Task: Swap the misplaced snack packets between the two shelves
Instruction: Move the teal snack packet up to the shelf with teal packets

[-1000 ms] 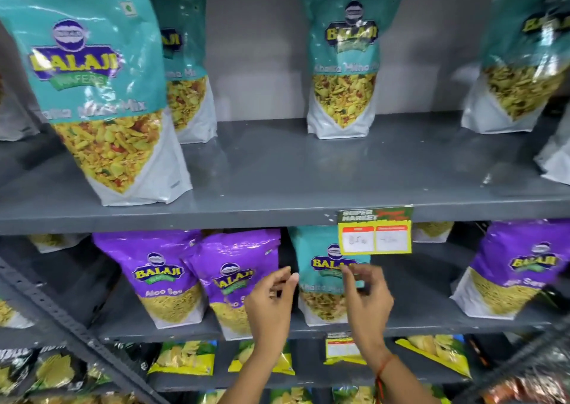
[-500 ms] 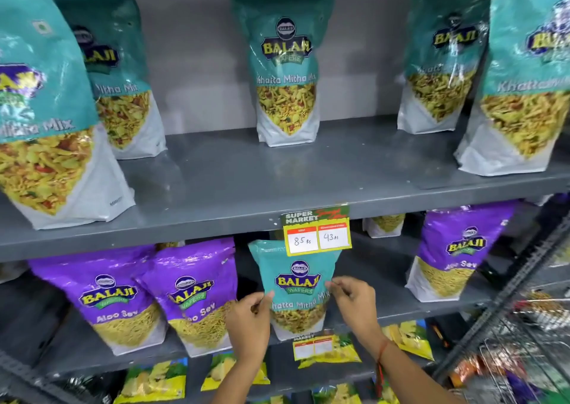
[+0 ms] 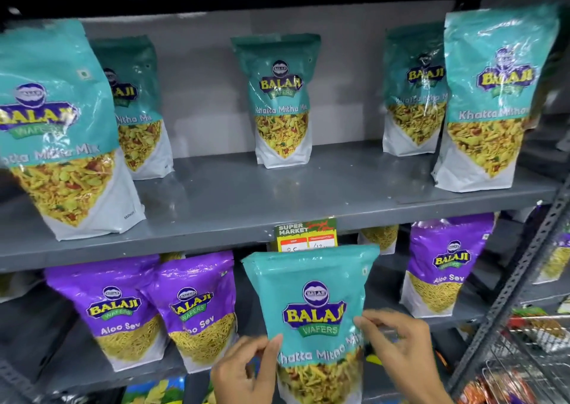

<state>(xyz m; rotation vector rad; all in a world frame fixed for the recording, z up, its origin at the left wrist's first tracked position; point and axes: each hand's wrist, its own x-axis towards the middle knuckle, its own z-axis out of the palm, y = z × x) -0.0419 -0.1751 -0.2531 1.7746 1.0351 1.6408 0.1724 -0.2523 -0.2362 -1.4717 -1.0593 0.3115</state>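
Now I have the teal packet (image 3: pixel 311 308) pinched at both side edges, left hand (image 3: pixel 246 369) and right hand (image 3: pixel 398 351) closed on it; it has come forward off the lower shelf (image 3: pixel 77 369), clear of the purple packets (image 3: pixel 123 308), ready for the upper shelf (image 3: pixel 246 200).

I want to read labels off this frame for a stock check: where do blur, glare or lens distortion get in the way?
Head view: the held teal packet reads sharply between the left hand and right hand; the price tag is half hidden behind it; glare streaks the far-right teal packet; the far-left teal packet is smeared and stretched by the wide lens; the upper shelf edge bows.
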